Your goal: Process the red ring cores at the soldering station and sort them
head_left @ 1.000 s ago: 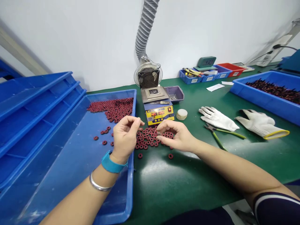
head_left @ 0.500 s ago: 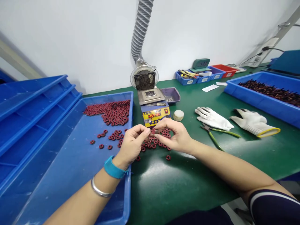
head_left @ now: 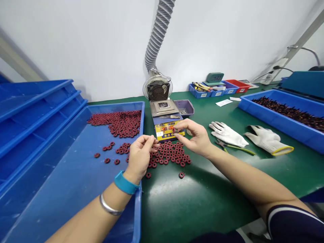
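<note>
My left hand (head_left: 141, 152) is closed in a pinch above the right rim of the blue tray. What its fingertips hold, if anything, is too small to make out. To the right, my right hand (head_left: 193, 136) is raised in front of the soldering pot (head_left: 165, 118), thumb and forefinger pinching a small red-and-black ring (head_left: 174, 130) seen edge-on. Below and between the hands, a loose pile of toothed red-and-black rings (head_left: 170, 153) lies on the green table. More of these rings (head_left: 124, 125) fill the far end of the blue tray (head_left: 63, 182).
A grey exhaust hose (head_left: 159, 37) hangs behind the pot, beside a purple dish (head_left: 186, 107). White gloves (head_left: 227, 134) and green-handled cutters (head_left: 239, 149) lie to the right. Another blue tray (head_left: 283, 113) holds dark parts. Stacked blue trays (head_left: 37, 111) stand at far left.
My hands have come apart: the right has moved up and right, away from the left. More of the ring pile shows between them. The view has shifted slightly.
</note>
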`<state>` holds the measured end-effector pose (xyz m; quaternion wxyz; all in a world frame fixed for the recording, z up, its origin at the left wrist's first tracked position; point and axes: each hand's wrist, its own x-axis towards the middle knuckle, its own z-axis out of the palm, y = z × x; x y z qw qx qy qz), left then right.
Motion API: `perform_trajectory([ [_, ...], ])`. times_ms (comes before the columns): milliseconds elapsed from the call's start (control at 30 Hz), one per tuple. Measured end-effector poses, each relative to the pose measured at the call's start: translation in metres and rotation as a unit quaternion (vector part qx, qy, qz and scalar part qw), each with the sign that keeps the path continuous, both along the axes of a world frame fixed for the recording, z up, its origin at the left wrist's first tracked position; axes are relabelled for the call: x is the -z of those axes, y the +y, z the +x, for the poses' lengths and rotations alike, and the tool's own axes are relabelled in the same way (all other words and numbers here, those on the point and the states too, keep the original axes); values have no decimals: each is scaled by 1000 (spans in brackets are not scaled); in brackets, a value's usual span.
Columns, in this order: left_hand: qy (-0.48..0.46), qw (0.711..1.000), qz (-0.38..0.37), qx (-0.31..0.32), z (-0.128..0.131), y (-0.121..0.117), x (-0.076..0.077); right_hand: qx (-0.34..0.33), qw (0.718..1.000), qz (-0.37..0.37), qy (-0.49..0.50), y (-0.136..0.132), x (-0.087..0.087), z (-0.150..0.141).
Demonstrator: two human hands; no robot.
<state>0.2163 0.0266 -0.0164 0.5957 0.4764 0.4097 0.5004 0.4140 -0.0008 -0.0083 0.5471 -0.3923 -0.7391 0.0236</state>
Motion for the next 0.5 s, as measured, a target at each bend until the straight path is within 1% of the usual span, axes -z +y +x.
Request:
perform_trajectory([
  [67, 29, 999, 6, 27, 2, -2, 2, 18, 1000, -7, -22, 14, -5, 10],
  [133, 50, 998, 17, 43, 3, -4, 2, 34, 998, -31, -38, 34, -13, 23],
  [200, 64, 996, 26, 50, 3, -4, 2, 53, 995, -75, -49, 58, -23, 36],
  [267, 73, 995, 30, 56, 3, -4, 2, 88, 986, -123, -64, 83, -35, 46],
  [333, 79, 994, 32, 63, 3, -3, 3, 140, 971, -167, -93, 106, -47, 50],
  [400, 84, 993, 36, 71, 2, -2, 6, 203, 949, -198, -138, 126, -57, 48],
  [500, 93, 991, 47, 83, 1, -1, 9, 268, 912, -227, -212, 150, -66, 40],
])
